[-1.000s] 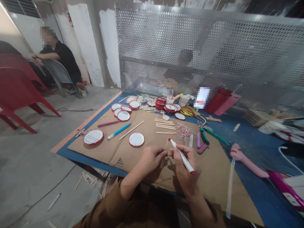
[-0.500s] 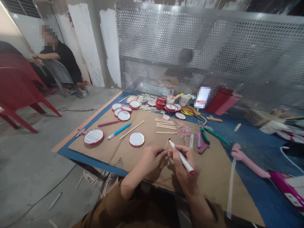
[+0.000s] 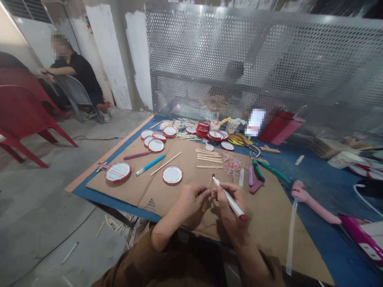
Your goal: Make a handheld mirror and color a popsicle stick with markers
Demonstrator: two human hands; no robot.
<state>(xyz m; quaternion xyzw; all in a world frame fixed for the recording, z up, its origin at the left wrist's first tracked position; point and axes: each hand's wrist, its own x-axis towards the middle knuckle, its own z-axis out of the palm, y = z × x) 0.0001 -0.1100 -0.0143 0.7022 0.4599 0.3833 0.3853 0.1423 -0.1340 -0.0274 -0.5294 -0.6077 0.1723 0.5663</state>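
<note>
My left hand pinches a thin wooden stick that stands up from the fingers, its tip red. In my right hand is a white marker with a red end; its nib is close to the stick's red tip. Both hands are near each other above the brown cardboard. Wooden sticks lie in a row beyond them, beside a heap of coloured rubber bands. A round white disc with a red rim rests left of the hands.
Blue pen, banded disc and stacked discs lie on the table. Right are green-handled pliers, a pink glue gun and a magenta box. A perforated metal panel stands behind; a person sits far left.
The marker's nib has shifted very slightly at the stick's tip. Both hands keep their hold, and the objects on the table have not moved.
</note>
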